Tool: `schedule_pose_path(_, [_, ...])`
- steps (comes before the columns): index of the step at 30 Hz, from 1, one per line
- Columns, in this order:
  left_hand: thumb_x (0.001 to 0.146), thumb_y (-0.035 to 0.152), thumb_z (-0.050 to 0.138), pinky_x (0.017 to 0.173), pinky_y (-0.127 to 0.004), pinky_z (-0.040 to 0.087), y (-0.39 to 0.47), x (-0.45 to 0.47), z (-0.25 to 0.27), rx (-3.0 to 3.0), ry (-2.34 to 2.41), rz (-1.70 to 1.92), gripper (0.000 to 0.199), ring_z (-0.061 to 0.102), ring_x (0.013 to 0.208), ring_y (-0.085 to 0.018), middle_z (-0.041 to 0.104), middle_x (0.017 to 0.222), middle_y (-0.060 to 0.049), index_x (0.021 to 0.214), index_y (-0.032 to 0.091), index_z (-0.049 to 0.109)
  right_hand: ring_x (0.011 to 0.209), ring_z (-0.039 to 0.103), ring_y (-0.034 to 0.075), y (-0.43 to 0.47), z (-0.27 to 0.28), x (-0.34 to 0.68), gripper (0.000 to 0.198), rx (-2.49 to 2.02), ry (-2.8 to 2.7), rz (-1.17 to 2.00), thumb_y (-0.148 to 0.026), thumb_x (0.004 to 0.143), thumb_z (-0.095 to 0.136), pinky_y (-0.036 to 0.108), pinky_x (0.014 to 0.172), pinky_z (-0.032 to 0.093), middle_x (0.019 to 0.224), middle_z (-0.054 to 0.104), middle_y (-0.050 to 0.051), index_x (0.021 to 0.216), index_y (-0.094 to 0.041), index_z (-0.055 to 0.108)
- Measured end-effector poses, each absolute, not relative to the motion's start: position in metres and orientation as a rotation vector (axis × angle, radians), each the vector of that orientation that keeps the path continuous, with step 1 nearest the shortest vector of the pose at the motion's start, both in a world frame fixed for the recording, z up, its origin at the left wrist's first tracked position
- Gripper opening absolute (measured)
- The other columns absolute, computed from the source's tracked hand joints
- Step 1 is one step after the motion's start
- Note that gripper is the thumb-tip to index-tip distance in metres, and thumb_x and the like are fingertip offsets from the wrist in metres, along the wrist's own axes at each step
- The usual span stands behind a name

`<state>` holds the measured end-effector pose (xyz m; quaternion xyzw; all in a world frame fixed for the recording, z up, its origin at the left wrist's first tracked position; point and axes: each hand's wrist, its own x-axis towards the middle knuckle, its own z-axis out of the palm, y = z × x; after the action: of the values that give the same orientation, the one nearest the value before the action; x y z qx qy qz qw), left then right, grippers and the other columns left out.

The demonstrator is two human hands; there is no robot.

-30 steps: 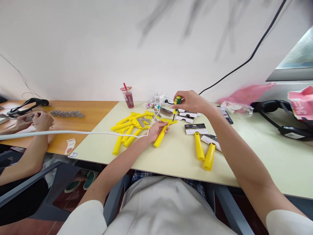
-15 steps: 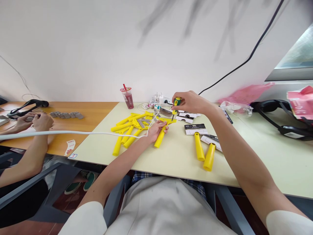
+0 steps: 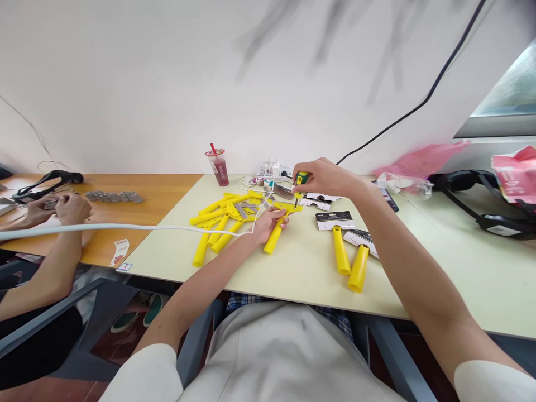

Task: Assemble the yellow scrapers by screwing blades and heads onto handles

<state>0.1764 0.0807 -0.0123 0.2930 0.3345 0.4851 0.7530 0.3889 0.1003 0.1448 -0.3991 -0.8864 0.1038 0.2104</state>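
Observation:
My left hand is closed around a yellow scraper, whose handle points toward me and whose wide head faces the wall. Above that head, my right hand grips a green-and-yellow screwdriver from the top. Its shaft points down at the scraper head; whether the tip sits in a screw is too small to make out. Left of my left hand lies a pile of yellow scrapers, some with grey metal blades showing. To the right, two yellow hollow handles rest against black-and-white cards.
A cup with a red straw stands near the wall beside a power strip. A white cable crosses above my left wrist. On the right lie a black headset and pink bags. A co-worker's hands are at the left table.
My right hand, with the screwdriver, has shifted slightly down and turned a little. My left hand and the scraper have stayed almost in place.

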Motion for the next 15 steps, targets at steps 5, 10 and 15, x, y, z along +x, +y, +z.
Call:
schedule_pose_path(5, [0.088, 0.005, 0.083, 0.052, -0.019, 0.040, 0.0802, 0.1779, -0.0132, 0.655, 0.731, 1.067, 0.037, 0.062, 0.063, -0.010, 0.066, 0.092, -0.002, 0.095, 0.021, 0.050, 0.077, 0.064, 0.025, 0.1066, 0.1375, 0.3871, 0.036, -1.136, -2.472, 0.116, -0.062, 0.097, 0.072, 0.036, 0.069, 0.041, 0.076, 0.070, 0.003, 0.088, -0.027, 0.066])
schedule_pose_path(10, [0.092, 0.002, 0.077, 0.052, -0.019, 0.040, 0.0796, 0.1789, -0.0124, 0.638, 0.760, 1.067, 0.034, 0.061, 0.062, -0.009, 0.065, 0.090, -0.002, 0.094, 0.020, 0.048, 0.086, 0.068, 0.027, 0.1036, 0.1360, 0.3867, 0.018, -1.106, -2.504, 0.213, -0.039, 0.093, 0.073, 0.037, 0.073, 0.046, 0.108, 0.077, 0.009, 0.102, -0.028, 0.062])
schedule_pose_path(15, [0.089, 0.002, 0.080, 0.051, -0.020, 0.040, 0.0787, 0.1785, -0.0100, 0.617, 0.764, 1.078, 0.037, 0.061, 0.062, -0.009, 0.064, 0.090, -0.002, 0.094, 0.021, 0.049, 0.084, 0.068, 0.027, 0.1034, 0.1376, 0.3875, 0.022, -1.093, -2.516, 0.347, -0.037, 0.092, 0.073, 0.037, 0.074, 0.047, 0.105, 0.079, 0.006, 0.112, -0.030, 0.065])
